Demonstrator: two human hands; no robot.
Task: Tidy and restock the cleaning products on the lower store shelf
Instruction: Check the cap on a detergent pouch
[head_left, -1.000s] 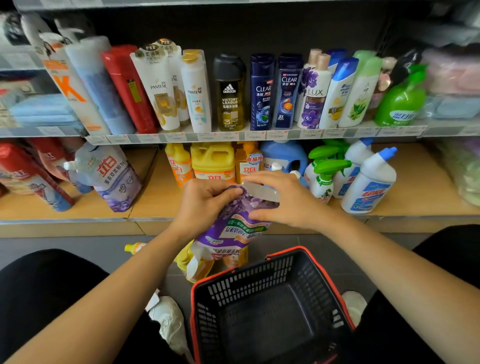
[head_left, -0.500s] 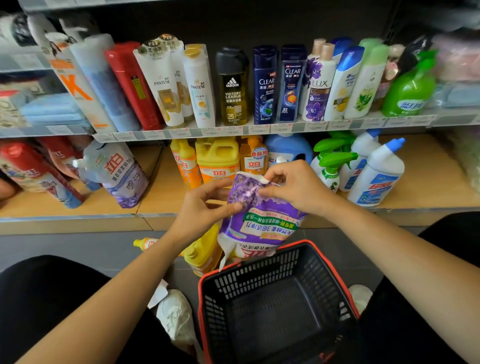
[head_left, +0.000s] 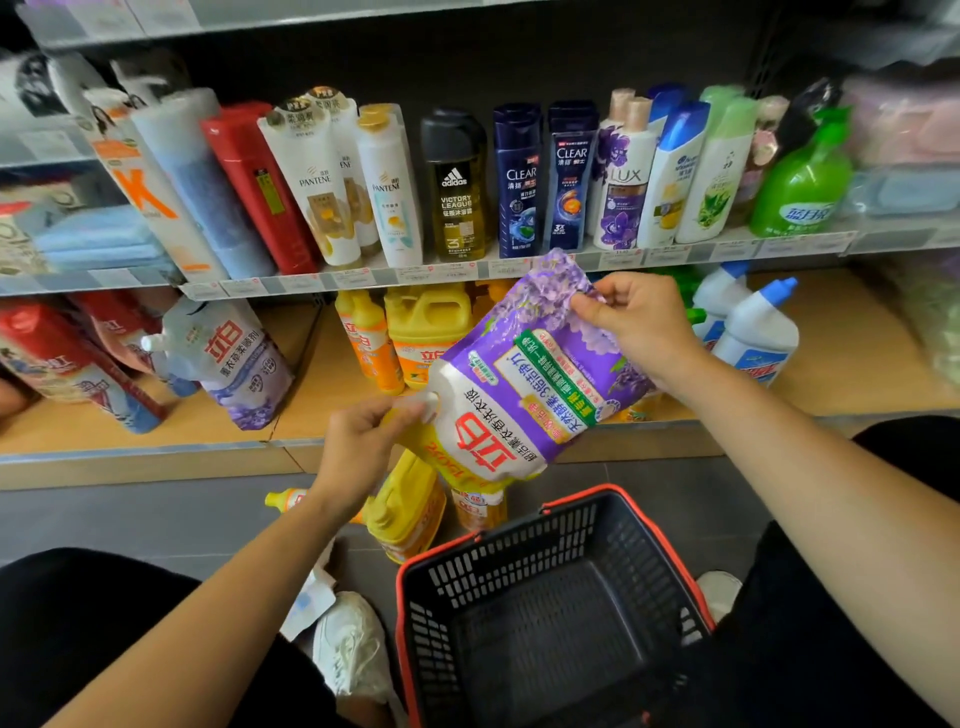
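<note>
A purple and white detergent refill pouch (head_left: 524, 374) hangs tilted in front of the lower shelf (head_left: 306, 410), its spout end down-left. My left hand (head_left: 363, 441) pinches the white spout cap. My right hand (head_left: 636, 325) pinches the pouch's upper purple corner. A matching pouch (head_left: 234, 358) leans on the lower shelf to the left. Yellow detergent jugs (head_left: 431, 332) and orange bottles (head_left: 369, 343) stand on the shelf behind the held pouch.
A black basket with a red rim (head_left: 545, 618) sits on the floor below my hands, with nothing in it. Yellow bottles (head_left: 405, 519) lie on the floor beside it. White toilet-cleaner bottles (head_left: 753, 332) stand at the shelf's right. Shampoo bottles (head_left: 514, 176) fill the upper shelf.
The pouch has been lifted and turned so that its printed front faces me. My right hand rose to the top corner, and my left hand moved down to the spout.
</note>
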